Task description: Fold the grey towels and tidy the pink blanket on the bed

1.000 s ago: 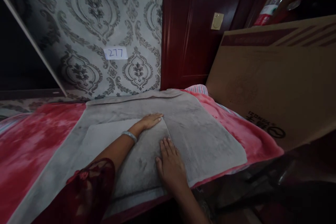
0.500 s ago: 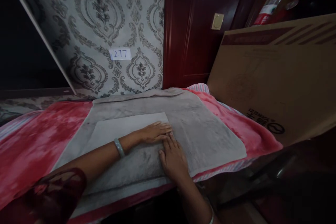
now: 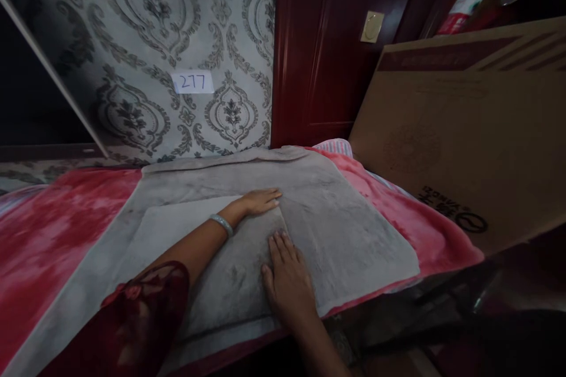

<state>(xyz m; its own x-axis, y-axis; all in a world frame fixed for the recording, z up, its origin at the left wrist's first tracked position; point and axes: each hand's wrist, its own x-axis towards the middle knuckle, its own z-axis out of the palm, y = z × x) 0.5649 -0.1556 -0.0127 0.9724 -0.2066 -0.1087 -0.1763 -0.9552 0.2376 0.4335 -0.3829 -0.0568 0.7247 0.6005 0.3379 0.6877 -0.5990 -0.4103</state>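
Note:
A grey plush cloth, perhaps a towel or small blanket point(image 3: 349, 230), lies spread out with its left part folded over toward the middle. My left hand point(image 3: 262, 201) rests flat at the far corner of the folded layer, fingers stretched to the right. Nearer to me, my right hand point(image 3: 289, 280) lies flat on the fold's right edge, its fingers pointing away from me. Both hands are open and press on the fabric without gripping it. Along the far side the cloth has a raised, rumpled edge.
Under the grey cloth is a red and pink plush blanket point(image 3: 84, 206). At the right leans a large cardboard box point(image 3: 460, 135), with a plastic bottle point(image 3: 469, 3) behind it. A dark screen point(image 3: 35, 82) stands at the left, and patterned wallpaper bears a "277" label point(image 3: 193, 82).
My left hand has slid away from my right hand to the fold's far corner. My right hand has shifted slightly nearer to me, and the two hands are now apart.

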